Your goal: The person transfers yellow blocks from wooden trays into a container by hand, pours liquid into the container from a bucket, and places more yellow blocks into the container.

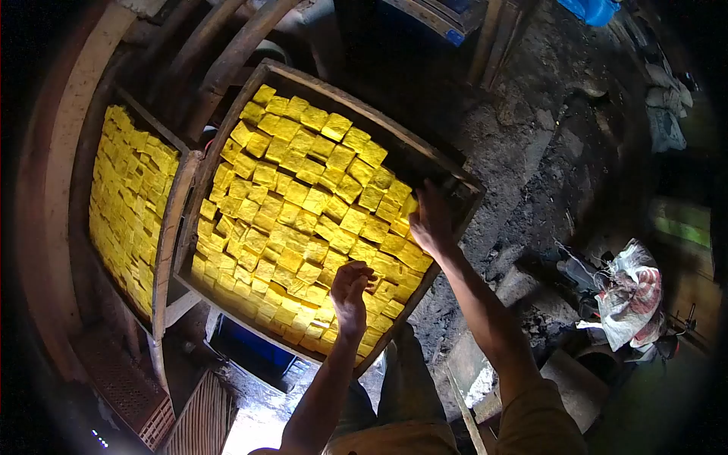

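The yellow blocks (303, 201) fill most of the wooden tray (379, 130), mainly leftward and ahead of the half-open left hand (349, 299), while the right hand (431, 221) is nearer their right-hand edge, its grip unclear.

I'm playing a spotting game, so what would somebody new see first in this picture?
Probably the bright yellow pieces, packed in rows in the big wooden tray in the middle, with the left hand over them and the right hand at their right edge. Next might come a second tray of yellow pieces on the left, then the crumpled white-and-red sack far right.
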Tool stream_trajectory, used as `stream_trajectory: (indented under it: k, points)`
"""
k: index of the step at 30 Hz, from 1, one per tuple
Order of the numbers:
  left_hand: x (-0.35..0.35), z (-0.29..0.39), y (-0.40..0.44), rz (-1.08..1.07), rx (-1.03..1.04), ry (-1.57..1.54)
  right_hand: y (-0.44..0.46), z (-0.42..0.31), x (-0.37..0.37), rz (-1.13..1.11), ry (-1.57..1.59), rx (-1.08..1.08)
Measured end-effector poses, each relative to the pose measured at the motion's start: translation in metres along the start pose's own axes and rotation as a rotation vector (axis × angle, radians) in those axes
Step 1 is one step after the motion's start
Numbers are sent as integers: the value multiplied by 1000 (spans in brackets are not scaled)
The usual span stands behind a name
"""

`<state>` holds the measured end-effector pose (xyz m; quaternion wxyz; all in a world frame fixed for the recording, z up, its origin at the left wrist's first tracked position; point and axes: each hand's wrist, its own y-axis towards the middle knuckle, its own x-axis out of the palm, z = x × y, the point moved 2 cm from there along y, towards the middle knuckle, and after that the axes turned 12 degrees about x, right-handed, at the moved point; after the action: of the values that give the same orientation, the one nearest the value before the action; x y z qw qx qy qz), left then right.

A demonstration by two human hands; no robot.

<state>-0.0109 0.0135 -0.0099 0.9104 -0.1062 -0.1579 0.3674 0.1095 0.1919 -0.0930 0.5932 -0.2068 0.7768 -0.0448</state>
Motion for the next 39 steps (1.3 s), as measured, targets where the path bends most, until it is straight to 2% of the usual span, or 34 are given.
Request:
stream_trajectory:
  k: [2,3,5,6,9,10,11,13,14,15,17,18,19,21,23,24,25,27,29,30,31,33,34,35,37,38,39]
  points:
    - [-1,5,-3,44,-2,3,-20,-7,4,213,135,-145]
    - [9,-6,5,27,-10,-63,-15,4,-8,240,71,-147]
    - [2,-4,5,36,-31,-87,-21,3,-12,-25,579,-48]
    - [-2,-2,4,44,-28,-81,-17,-1,-19,-105,689,81]
    - [-6,-3,6,42,-51,-91,0,-7,-38,-139,797,21]
    - [-6,-3,7,56,-54,-92,10,-11,-39,-266,837,18]
    - [-5,-3,7,68,-59,-96,19,-14,-38,-269,835,21]
    - [-4,-5,7,68,-74,-108,33,-24,-32,22,358,-105]
    - [-5,-5,7,69,-85,-116,35,-30,-30,305,141,-156]
    - [-5,-3,8,73,-82,-115,35,-33,-24,304,143,-160]
    - [-7,3,9,77,-73,-116,30,-36,-8,93,326,-107]
    - [-9,1,9,80,-73,-117,21,-40,-6,120,329,-162]
    - [-10,-2,9,92,-79,-121,11,-45,-17,0,397,-154]
    - [-10,-5,12,106,-83,-127,8,-41,-20,66,424,-230]
    - [-8,-3,14,89,-160,-285,10,-44,-45,-293,855,155]
    - [-7,-4,17,47,-209,-385,19,-34,-36,-322,1057,102]
    - [-4,-7,19,19,-270,-482,19,-20,-29,-306,1082,81]
    - [10,-3,26,30,-285,-732,-5,-31,-54,-428,1081,-23]
    - [21,-6,34,67,-355,-949,-39,-46,-86,-526,938,-230]
    - [23,-2,34,45,-378,-984,-47,-45,-105,-437,724,-347]
    - [25,2,34,23,-401,-1017,-46,-25,-98,-434,715,-339]
    - [5,-14,30,-11,-408,-1079,-38,32,-65,-61,409,-165]
    - [-2,-15,28,-14,-412,-1094,-47,39,-61,130,67,-180]
    - [-10,-16,25,-18,-416,-1108,-56,42,-50,132,71,-179]
    - [-13,-10,16,-7,-417,-1073,-79,33,-34,195,-308,-214]
    - [-14,-11,14,-24,-413,-1051,-86,36,-22,289,-214,-225]
    - [-17,-10,11,-26,-416,-1048,-89,39,-19,289,-213,-221]
